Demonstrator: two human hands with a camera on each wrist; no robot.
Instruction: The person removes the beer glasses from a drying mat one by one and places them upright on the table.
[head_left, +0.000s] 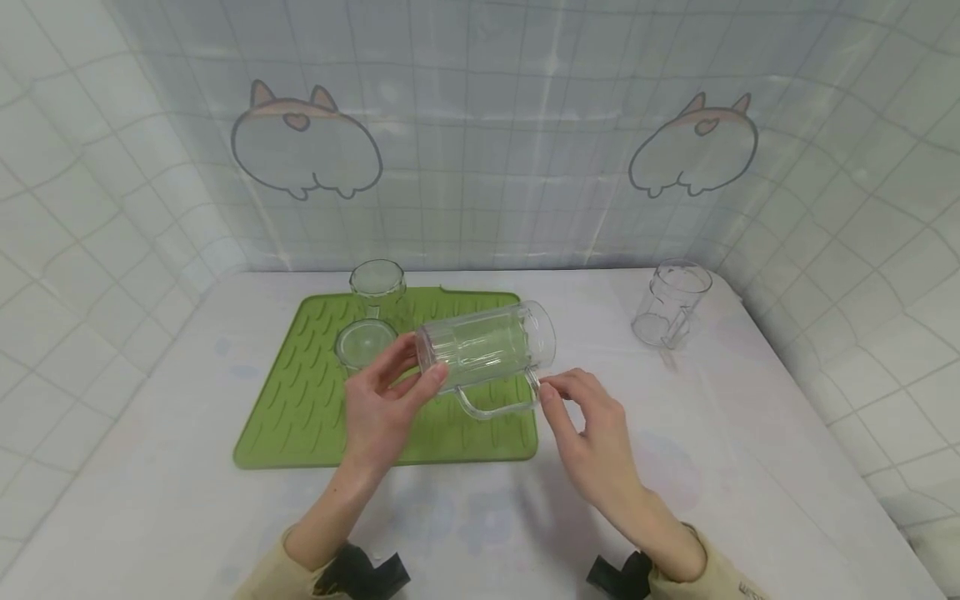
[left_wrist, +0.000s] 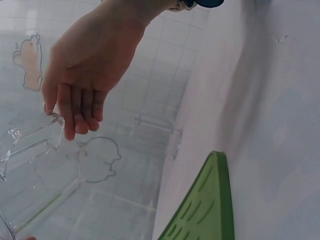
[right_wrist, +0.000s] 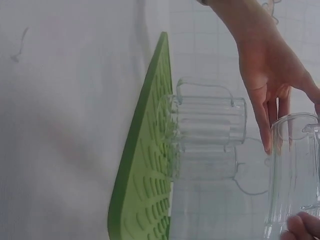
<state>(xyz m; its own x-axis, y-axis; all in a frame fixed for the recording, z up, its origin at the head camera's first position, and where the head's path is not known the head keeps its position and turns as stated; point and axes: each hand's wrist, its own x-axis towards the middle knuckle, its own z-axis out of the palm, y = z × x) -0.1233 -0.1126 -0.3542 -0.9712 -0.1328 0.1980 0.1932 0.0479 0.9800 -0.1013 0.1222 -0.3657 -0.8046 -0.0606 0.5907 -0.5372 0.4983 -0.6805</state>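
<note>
A clear glass mug [head_left: 480, 343] is held on its side over the green mat, its mouth toward the right and its handle [head_left: 495, 410] toward me. My left hand [head_left: 386, 404] grips the base end, thumb in front and fingers behind. At the lower end of the handle near the mouth, my right hand [head_left: 592, 433] pinches the glass between thumb and forefinger. The right wrist view shows the left hand [right_wrist: 272, 70] at the mug's far end. Two more glass mugs, a front one [right_wrist: 207, 120] and a back one [right_wrist: 205, 162], stand mouth down on the mat.
The ribbed green drying mat [head_left: 292, 417] lies left of centre on the white-covered table [head_left: 720, 500]. Another glass mug [head_left: 670, 308] stands at the back right. A tiled-pattern curtain [head_left: 510, 150] closes off the back and sides.
</note>
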